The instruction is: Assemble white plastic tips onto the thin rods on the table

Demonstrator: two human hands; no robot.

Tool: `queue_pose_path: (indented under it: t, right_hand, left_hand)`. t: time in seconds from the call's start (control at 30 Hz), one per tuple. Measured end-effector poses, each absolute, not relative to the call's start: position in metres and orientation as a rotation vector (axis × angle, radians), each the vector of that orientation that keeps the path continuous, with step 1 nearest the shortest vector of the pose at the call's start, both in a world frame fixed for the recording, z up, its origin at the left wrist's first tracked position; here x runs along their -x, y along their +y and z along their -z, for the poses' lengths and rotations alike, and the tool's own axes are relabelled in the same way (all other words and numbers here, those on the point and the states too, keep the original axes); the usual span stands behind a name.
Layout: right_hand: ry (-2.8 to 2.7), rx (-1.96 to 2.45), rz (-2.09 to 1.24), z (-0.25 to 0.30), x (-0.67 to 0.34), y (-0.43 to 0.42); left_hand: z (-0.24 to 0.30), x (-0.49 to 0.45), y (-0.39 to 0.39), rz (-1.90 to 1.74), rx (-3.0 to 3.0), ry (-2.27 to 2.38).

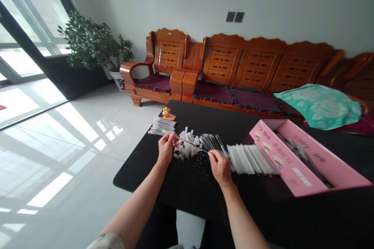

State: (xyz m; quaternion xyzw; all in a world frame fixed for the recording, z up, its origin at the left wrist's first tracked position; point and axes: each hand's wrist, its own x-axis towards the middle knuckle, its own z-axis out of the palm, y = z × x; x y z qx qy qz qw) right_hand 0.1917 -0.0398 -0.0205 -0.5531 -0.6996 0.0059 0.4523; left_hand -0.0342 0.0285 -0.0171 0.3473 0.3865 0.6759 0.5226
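Observation:
Over the black table, a thin pen refill [193, 144] spans the space between my two hands, pale toward the left and dark toward the right. My left hand [167, 148] pinches its left end, and my right hand [220, 167] pinches its right end. Beneath it lie a heap of white pen caps [187, 148] and a pile of small black plugs [201, 161]. Dark refills [212, 143] lie in a row behind my right hand. Translucent pen barrels [251, 158] are lined up to the right. More whitish pens [162, 125] lie beyond my left hand.
A pink open box [288, 163] with dark contents stands on the right of the black table [140, 167]. A small orange figurine [167, 113] sits at the far left corner. Behind are a wooden sofa [239, 66], a turquoise cloth [321, 105] and a potted plant [93, 42].

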Motion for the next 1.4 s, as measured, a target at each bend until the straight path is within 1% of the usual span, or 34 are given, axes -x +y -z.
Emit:
queue_pose_path:
  t: [0.07,0.13,0.2,0.33,0.43,0.5,0.6,0.7,0.77,0.83,0.9,1.0,1.13,1.2,1.27,1.33,1.4]
  right_hand:
    - [-1.586,1.455,0.081,0.023,-0.208,-0.038]
    - [-1.45,1.559,0.212,0.026,-0.222,-0.036]
    - [-1.379,1.662,0.307,0.028,-0.232,-0.035]
    - [-1.39,1.797,0.387,0.031,-0.234,-0.035]
    - [-1.425,1.76,0.401,0.028,-0.223,-0.038]
    - [-1.475,1.625,0.355,0.024,-0.209,-0.041]
    - [-1.658,1.394,0.194,0.018,-0.183,-0.044]
    - [-1.778,1.324,0.062,0.011,-0.162,-0.044]
    - [-1.799,1.296,-0.093,0.006,-0.156,-0.044]
    - [-1.783,1.279,-0.352,0.001,-0.155,-0.044]
    - [-1.698,1.285,-0.704,-0.004,-0.157,-0.046]
    - [-1.402,1.256,-1.223,-0.011,-0.157,-0.049]
    - [-1.142,1.113,-1.613,-0.016,-0.153,-0.052]
    - [-1.099,1.077,-1.715,-0.016,-0.152,-0.052]
    - [-1.09,1.095,-1.736,-0.014,-0.153,-0.052]
    - [-1.201,1.172,-1.576,-0.013,-0.156,-0.053]
    - [-1.445,1.277,-1.222,-0.013,-0.158,-0.055]
  left_hand:
    - [0.013,0.038,0.031,-1.708,-0.758,0.957]
    - [0.006,0.038,0.032,-1.709,-0.765,0.96]
    - [-0.003,0.034,0.031,-1.619,-0.834,0.946]
    - [-0.013,0.014,0.024,-1.401,-0.923,0.923]
    - [-0.006,-0.001,0.018,-1.353,-0.97,0.871]
    - [0.002,-0.006,0.014,-1.34,-1.01,0.829]
    - [0.011,-0.008,0.009,-1.308,-1.051,0.779]
    - [0.012,-0.004,0.006,-1.273,-1.075,0.732]
    - [0.011,0.0,0.006,-1.239,-1.078,0.692]
    - [0.01,0.004,0.008,-1.233,-1.037,0.653]
    - [0.009,0.008,0.011,-1.277,-0.963,0.632]
    - [0.009,0.012,0.014,-1.331,-0.897,0.621]
    - [0.008,0.011,0.012,-1.217,-0.941,0.573]
    - [0.008,0.011,0.01,-1.163,-0.965,0.57]
    - [0.009,0.011,0.009,-1.155,-0.998,0.607]
    - [0.011,0.011,0.009,-1.166,-1.049,0.662]
    - [0.013,0.01,0.01,-1.175,-1.083,0.703]
